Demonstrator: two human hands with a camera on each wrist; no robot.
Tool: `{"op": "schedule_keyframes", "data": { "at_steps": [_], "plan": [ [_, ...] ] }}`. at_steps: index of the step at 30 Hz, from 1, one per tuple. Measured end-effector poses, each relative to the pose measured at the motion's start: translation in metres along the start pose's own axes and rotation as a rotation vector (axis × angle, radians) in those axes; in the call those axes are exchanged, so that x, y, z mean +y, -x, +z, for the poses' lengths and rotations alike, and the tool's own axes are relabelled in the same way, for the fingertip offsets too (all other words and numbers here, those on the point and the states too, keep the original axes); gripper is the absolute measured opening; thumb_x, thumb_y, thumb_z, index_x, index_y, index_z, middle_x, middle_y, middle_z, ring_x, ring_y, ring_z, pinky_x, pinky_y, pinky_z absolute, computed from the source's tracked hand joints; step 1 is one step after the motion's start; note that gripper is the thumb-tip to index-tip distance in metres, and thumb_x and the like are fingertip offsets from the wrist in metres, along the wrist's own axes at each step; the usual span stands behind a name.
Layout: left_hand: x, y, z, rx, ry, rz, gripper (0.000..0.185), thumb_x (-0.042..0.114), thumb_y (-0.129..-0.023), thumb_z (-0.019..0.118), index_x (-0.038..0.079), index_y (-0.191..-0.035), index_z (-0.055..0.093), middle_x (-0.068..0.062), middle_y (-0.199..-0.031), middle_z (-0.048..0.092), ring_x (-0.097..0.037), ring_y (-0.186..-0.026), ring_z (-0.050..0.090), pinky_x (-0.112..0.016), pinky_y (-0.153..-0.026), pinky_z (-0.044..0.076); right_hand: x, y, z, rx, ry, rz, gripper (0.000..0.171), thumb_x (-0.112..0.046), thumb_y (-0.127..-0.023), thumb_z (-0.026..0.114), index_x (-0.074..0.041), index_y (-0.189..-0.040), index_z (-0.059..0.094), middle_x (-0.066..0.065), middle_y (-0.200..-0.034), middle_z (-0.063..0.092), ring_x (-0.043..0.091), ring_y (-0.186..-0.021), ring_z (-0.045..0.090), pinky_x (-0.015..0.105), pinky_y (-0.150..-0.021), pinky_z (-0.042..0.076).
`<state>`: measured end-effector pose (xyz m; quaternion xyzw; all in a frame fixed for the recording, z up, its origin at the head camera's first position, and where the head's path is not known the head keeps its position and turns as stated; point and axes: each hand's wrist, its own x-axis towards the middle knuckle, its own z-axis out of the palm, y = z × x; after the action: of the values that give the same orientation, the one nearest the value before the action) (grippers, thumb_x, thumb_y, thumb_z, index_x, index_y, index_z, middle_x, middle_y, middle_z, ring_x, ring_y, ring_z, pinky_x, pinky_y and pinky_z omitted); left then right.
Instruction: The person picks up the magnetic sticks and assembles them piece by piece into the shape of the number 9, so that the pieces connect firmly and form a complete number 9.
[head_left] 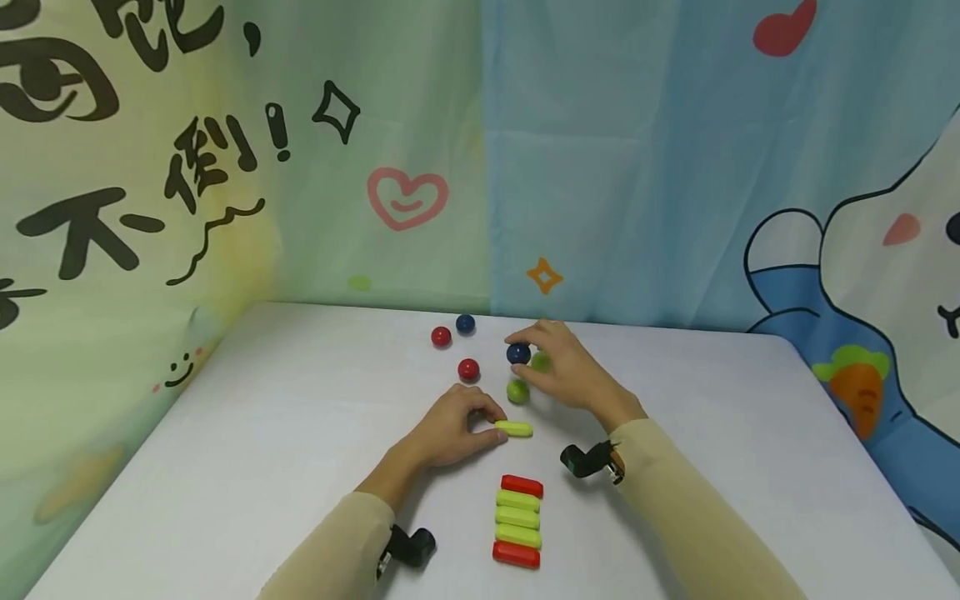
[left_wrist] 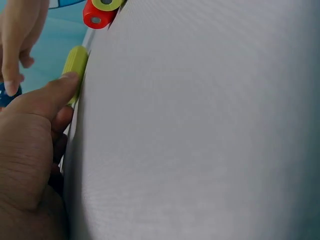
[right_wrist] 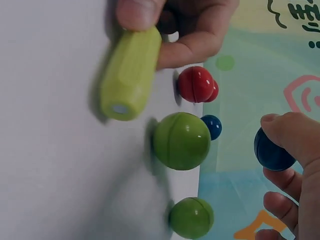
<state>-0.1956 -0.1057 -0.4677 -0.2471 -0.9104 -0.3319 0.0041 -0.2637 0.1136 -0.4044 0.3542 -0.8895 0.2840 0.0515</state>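
Observation:
My left hand pinches a yellow-green stick by its left end, low over the table. In the right wrist view this stick shows ridged sides and a pale metal dot in its end. My right hand pinches a dark blue ball between thumb and fingers, as the right wrist view also shows with the blue ball. One green ball lies partly behind the right hand, and another green ball sits just in front of it.
Two red balls and another blue ball lie left of the right hand. Nearer the front, a row of red and yellow-green sticks lies side by side on the white table. A printed curtain hangs behind the table.

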Motion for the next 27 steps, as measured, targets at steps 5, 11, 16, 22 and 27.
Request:
{"op": "schedule_keyframes", "data": {
  "at_steps": [5, 11, 16, 22, 27],
  "plan": [
    [0.0, 0.001, -0.001, -0.006, 0.0, -0.001, 0.018, 0.039, -0.083, 0.071, 0.031, -0.098, 0.066, 0.018, -0.091, 0.058, -0.006, -0.094, 0.046, -0.029, -0.086, 0.041, -0.003, 0.013, 0.0, -0.001, -0.039, -0.024, 0.038, -0.028, -0.087, 0.068, -0.024, -0.123, 0.059, -0.005, -0.109, 0.054, 0.019, -0.093, 0.054, 0.038, -0.081, 0.047],
    [-0.002, 0.001, -0.004, 0.002, -0.017, -0.012, 0.018, 0.038, -0.083, 0.071, 0.031, -0.098, 0.066, 0.02, -0.09, 0.057, -0.004, -0.094, 0.045, -0.028, -0.086, 0.042, -0.007, 0.025, -0.004, 0.0, -0.043, -0.043, 0.039, -0.027, -0.087, 0.068, -0.025, -0.124, 0.058, -0.009, -0.103, 0.052, 0.019, -0.069, 0.049, 0.027, -0.059, 0.042],
    [-0.002, 0.0, -0.003, -0.005, 0.001, 0.001, 0.018, 0.037, -0.083, 0.071, 0.029, -0.098, 0.066, 0.019, -0.09, 0.057, -0.004, -0.093, 0.046, -0.028, -0.086, 0.042, -0.006, 0.038, -0.008, -0.002, -0.03, -0.057, 0.038, -0.029, -0.087, 0.068, -0.024, -0.123, 0.058, -0.009, -0.103, 0.054, 0.017, -0.071, 0.051, 0.026, -0.06, 0.043],
    [-0.002, -0.002, -0.001, 0.003, 0.018, 0.005, 0.018, 0.036, -0.082, 0.073, 0.029, -0.098, 0.067, 0.018, -0.089, 0.057, -0.004, -0.092, 0.046, -0.028, -0.086, 0.042, -0.001, 0.055, -0.008, -0.049, -0.059, -0.023, 0.04, -0.025, -0.086, 0.07, -0.02, -0.123, 0.058, -0.008, -0.106, 0.059, 0.013, -0.078, 0.055, 0.028, -0.065, 0.048],
    [-0.002, -0.003, 0.001, 0.003, 0.025, 0.005, 0.018, 0.035, -0.082, 0.072, 0.029, -0.098, 0.067, 0.017, -0.089, 0.057, -0.005, -0.092, 0.047, -0.028, -0.086, 0.041, 0.003, 0.068, -0.006, -0.103, -0.094, 0.041, 0.038, -0.024, -0.085, 0.07, -0.015, -0.121, 0.06, -0.01, -0.108, 0.061, 0.012, -0.081, 0.057, 0.029, -0.068, 0.05]
  ]
}}
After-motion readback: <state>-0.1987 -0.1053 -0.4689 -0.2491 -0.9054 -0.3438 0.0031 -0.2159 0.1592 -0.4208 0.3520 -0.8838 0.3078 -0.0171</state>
